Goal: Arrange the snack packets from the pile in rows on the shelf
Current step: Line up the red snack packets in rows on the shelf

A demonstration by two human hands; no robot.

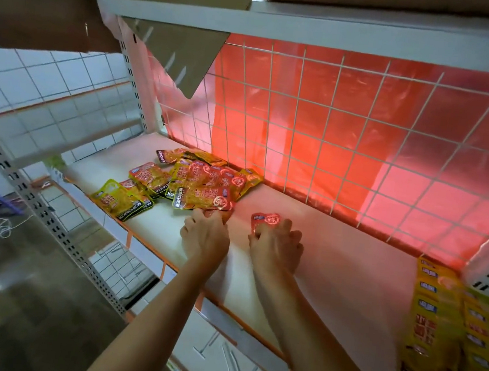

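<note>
Red packet under right hand seemingly lies front-to-back.

Red and yellow snack packets lie piled on the white shelf.

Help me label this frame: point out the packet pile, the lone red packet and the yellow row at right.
packet pile (207,178): head view, a red packet near its middle
lone red packet (265,219): head view, its uncovered top part
yellow row (436,314): head view, a packet face midway along
</note>
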